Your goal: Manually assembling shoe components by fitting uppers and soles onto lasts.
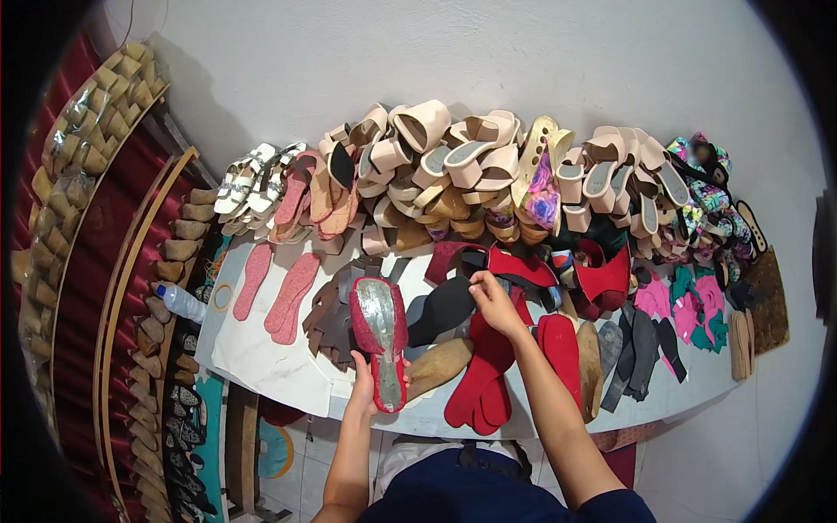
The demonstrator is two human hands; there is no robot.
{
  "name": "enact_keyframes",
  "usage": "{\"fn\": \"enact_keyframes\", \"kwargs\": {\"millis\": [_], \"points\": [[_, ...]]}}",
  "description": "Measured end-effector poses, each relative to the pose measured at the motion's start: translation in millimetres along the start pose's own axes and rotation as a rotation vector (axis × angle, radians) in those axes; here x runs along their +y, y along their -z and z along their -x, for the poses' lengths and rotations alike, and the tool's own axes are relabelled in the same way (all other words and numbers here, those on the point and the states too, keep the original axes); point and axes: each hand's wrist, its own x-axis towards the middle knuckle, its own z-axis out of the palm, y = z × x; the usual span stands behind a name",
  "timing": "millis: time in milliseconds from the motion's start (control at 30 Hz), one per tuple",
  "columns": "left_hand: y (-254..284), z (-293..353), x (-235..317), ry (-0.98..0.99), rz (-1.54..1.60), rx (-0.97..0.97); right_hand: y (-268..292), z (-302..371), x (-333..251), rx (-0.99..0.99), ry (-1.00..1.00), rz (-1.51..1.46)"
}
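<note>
In my left hand (pixel 370 387) is a red shoe upper (pixel 398 336), its underside turned up and its heel end in my grip. A shiny grey sheet (pixel 377 305) runs along the middle of that underside. My right hand (pixel 493 305) has its fingertips pinched at the end of a black sole piece (pixel 443 307), just right of the shoe. Below the black piece lies a wooden shoe last (pixel 441 366), partly behind the held shoe. Red sole pieces (pixel 478 383) lie beneath my right forearm.
Along the wall, beige sandals (pixel 423 126) are heaped at the table's (pixel 288 370) far side. Pink insoles (pixel 292 296) and brown strips (pixel 331 318) lie to the left. Dark sole pieces (pixel 643 344) lie right. Shelves of wooden lasts (pixel 179 250) and a bottle (pixel 180 301) stand left.
</note>
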Motion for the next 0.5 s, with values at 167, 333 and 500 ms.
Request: {"fn": "enact_keyframes", "kwargs": {"millis": [167, 333, 500], "points": [[10, -2, 15, 0.033, 0.054, -0.008, 3, 0, -15, 0.059, -0.055, -0.366], [23, -4, 29, 0.040, 0.024, -0.024, -9, 10, -48, 0.084, -0.123, -0.596], [25, -7, 42, 0.088, 0.047, -0.106, -26, 16, -67, 0.261, -0.009, -0.748]]}}
